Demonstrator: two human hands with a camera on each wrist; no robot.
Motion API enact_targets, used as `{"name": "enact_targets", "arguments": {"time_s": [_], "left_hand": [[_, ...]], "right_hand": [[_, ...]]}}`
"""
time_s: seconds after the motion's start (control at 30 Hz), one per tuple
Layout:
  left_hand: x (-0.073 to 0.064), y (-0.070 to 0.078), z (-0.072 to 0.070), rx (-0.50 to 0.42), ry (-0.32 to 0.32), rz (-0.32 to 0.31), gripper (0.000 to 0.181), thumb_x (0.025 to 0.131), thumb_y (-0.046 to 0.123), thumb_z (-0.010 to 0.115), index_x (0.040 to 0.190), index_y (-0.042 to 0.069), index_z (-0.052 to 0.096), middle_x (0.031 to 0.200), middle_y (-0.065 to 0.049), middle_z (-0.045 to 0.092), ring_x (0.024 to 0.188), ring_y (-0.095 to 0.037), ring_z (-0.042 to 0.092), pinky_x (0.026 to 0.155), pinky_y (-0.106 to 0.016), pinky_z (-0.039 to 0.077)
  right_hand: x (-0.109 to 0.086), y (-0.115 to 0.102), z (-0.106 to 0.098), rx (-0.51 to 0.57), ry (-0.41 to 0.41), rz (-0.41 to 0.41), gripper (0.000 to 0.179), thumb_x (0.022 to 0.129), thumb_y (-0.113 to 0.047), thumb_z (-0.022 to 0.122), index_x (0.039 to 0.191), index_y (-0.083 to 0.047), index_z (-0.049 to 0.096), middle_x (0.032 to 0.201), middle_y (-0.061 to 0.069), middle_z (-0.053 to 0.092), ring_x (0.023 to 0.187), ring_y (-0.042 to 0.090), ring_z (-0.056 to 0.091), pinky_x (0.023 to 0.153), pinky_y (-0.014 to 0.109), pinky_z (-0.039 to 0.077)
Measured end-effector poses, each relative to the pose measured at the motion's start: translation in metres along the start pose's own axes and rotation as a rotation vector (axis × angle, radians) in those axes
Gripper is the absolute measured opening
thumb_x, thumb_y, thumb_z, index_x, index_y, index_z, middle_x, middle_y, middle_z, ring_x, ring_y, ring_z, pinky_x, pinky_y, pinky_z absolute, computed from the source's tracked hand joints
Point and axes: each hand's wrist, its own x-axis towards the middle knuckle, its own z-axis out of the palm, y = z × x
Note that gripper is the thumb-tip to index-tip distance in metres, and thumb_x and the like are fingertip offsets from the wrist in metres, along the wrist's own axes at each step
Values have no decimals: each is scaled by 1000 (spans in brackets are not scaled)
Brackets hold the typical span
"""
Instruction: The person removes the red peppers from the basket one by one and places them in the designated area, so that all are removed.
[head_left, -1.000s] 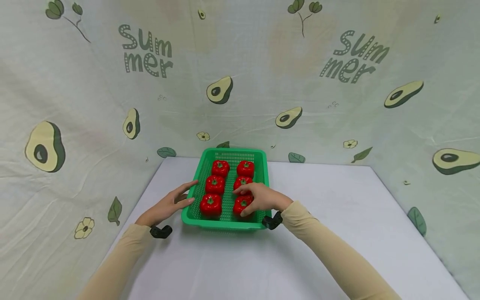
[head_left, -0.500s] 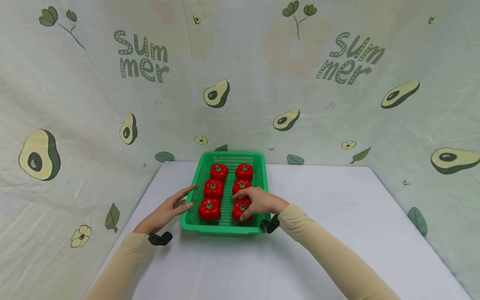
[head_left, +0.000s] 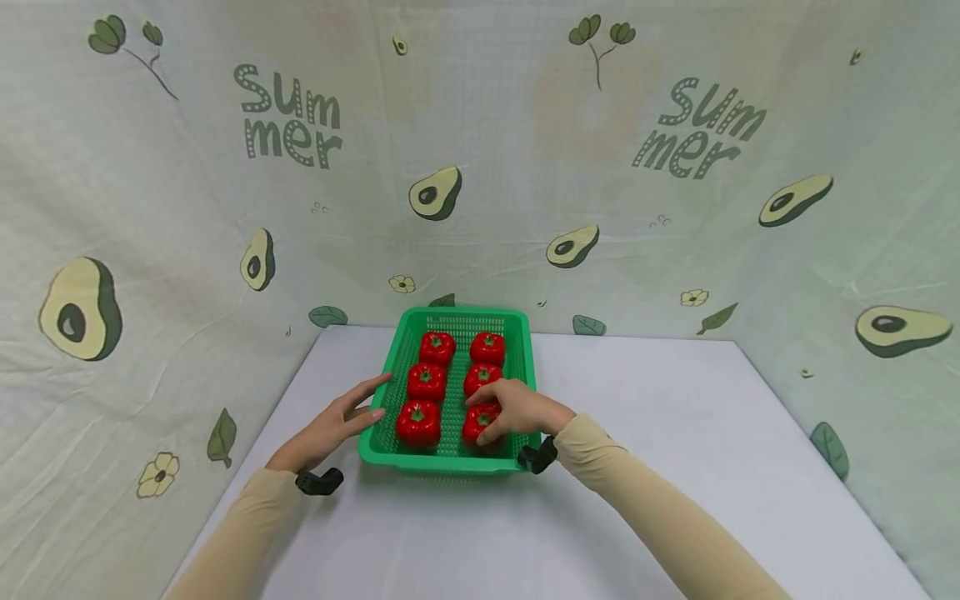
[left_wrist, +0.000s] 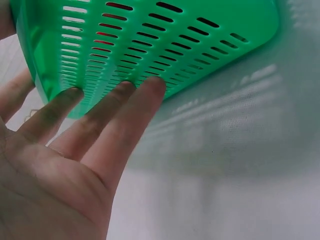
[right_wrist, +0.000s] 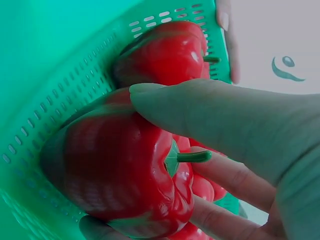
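Green basket (head_left: pixel 442 464), smooth moulded rim, walls pierced with rows of rounded slots, on a pale, flat table (head_left: pixel 600 392). Inside the basket, near right corner: a glossy, blocky red pepper (right_wrist: pixel 115 165), lobed and dimpled round a stubby green stem (right_wrist: pixel 195 156). Right hand (head_left: pixel 521 408) holds it, thumb on one flank, fingers curved round the other. Five more red peppers (head_left: pixel 418 425), equally shiny, complete two rows of three running from the basket's near end to its far end. At the basket's left wall, left hand (head_left: pixel 330 429) spread wide, fingers nearly straight, tips against the slotted wall; how firmly they press, cannot tell. Beyond the basket, creased matte cloth (head_left: pixel 510 125) printed with avocados, leaves and dotted lettering.
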Motion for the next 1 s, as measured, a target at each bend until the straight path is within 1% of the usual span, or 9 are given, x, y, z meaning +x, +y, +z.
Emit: {"name": "enact_targets", "arguments": {"time_s": [0.17,0.33,0.53,0.7,0.87,1.0], "left_hand": [[2,1,0,-32,-7,15,62,102,32,58,157,34,28,163,-1,20,141,-43,33,102,-59,42],[3,2,0,-62,0,20,62,102,29,59,157,34,29,161,1,24,139,-37,39,102,-55,44],[0,2,2,-72,6,5,62,102,30,60,155,37,31,162,-3,21,139,-38,38,103,-55,42],[0,1,4,-77,6,10,60,102,29,59,155,37,31,162,-4,20,139,-38,39,103,-56,42],[2,-1,3,-72,19,21,60,102,31,59,154,38,33,161,-3,22,138,-38,40,103,-57,42],[1,-2,2,-71,28,27,59,102,31,59,154,37,33,162,-3,21,139,-43,37,103,-58,41]], "right_hand": [[-1,-1,-1,5,3,4,51,79,-13,85,127,-12,68,129,8,62,121,30,49,84,36,55],[-1,-1,-2,18,4,-6,50,80,-16,85,127,-14,67,128,5,62,119,26,49,85,36,53],[-2,2,1,54,11,0,51,80,-20,86,127,-17,68,126,2,62,118,24,48,85,35,53],[-3,5,1,89,10,-19,50,81,-24,85,127,-17,68,125,0,62,116,23,49,84,36,53],[-6,1,-6,134,31,-43,49,81,-22,85,126,-16,68,123,2,64,111,25,52,80,36,55],[-6,-3,-13,152,59,-51,51,80,-23,85,128,-14,68,126,4,63,115,26,50,78,35,56]]}}
